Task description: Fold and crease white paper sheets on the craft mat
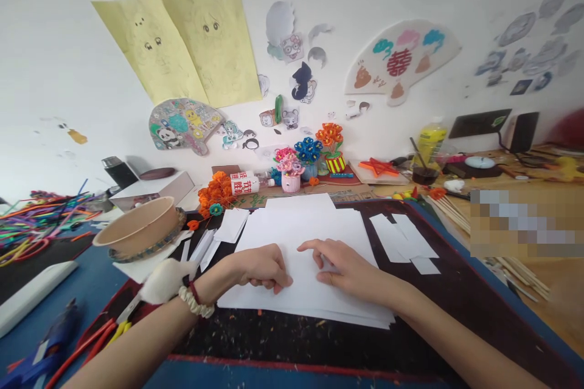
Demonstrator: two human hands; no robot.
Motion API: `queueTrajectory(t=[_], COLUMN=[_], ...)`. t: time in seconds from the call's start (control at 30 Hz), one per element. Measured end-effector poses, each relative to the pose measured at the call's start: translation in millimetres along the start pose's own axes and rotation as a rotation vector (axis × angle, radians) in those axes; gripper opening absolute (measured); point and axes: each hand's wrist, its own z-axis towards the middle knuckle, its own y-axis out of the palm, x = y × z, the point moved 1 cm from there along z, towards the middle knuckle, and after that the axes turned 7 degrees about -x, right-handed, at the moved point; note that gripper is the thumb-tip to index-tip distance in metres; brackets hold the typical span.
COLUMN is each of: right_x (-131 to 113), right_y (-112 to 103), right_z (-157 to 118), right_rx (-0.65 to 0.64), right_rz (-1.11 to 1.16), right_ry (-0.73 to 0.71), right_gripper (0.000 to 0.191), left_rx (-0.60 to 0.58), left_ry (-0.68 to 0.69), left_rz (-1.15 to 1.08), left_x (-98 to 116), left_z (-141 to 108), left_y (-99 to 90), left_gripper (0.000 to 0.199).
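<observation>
A stack of white paper sheets [283, 225] lies on the dark cutting mat, its edges slightly uneven. My left hand [262, 267] rests on the sheets, fingers curled under and closed; whatever is inside them, if anything, is hidden. A cream scrunchie [196, 302] circles that wrist. To its right, my right hand [342, 264] is over the paper with index finger stretched out and thumb apart, holding nothing. Small white paper pieces [401, 237] lie to the right of the stack, and more paper strips [232, 225] lie to its left.
Left of the mat are a round tan container [137, 225], red-handled scissors [104, 331], a blue glue gun [45, 346] and colourful pipe cleaners [41, 219]. Flower pots [292, 181] line the wall. A cup of dark liquid [425, 175] and wooden sticks [524, 276] are on the right.
</observation>
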Motion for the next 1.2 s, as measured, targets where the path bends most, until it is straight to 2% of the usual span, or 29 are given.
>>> queueTrajectory(t=[0.4, 0.6, 0.7, 0.8, 0.83, 0.87, 0.93, 1.0, 1.2], right_x=[-4.6, -0.4, -1.9, -8.8, -11.5, -14.1, -17.5, -18.9, -12.6], right_y=[-0.1, 2.2, 1.6, -1.2, -1.6, -1.5, 0.9, 4.0, 5.6], right_z=[-1.2, -0.4, 1.1, 7.5, 11.2, 15.7, 26.0, 36.7, 54.7], right_rx=[0.008, 0.032, 0.094, 0.168, 0.145, 0.084, -0.142, -0.34, -0.458], right_rz=[0.003, 0.029, 0.074, 0.123, 0.141, 0.163, 0.236, 0.314, 0.386], right_ry=[0.003, -0.03, 0.027, 0.152, 0.216, 0.283, 0.427, 0.474, 0.54], right_gripper=[0.046, 0.043, 0.042, 0.019, 0.011, 0.013, 0.02, 0.02, 0.021], left_rx=[0.041, 0.095, 0.191, 0.391, 0.445, 0.506, 0.556, 0.613, 0.781], left_ry=[-0.055, -0.068, -0.009, 0.088, 0.112, 0.132, 0.158, 0.174, 0.167], left_rz=[-0.004, 0.034, 0.077, 0.16, 0.194, 0.236, 0.264, 0.284, 0.327], left_x=[-48.2, -59.1, -52.2, -35.3, -28.5, -21.9, -11.3, -6.1, -16.4], left_z=[-18.1, -44.7, -56.1, -50.7, -44.8, -37.5, -20.6, -5.0, 20.4], left_y=[-13.3, -20.7, -19.8, -12.0, -8.1, -4.3, 2.4, 6.3, 4.9], left_gripper=[0.03, 0.026, 0.029, 0.033, 0.033, 0.034, 0.033, 0.033, 0.035])
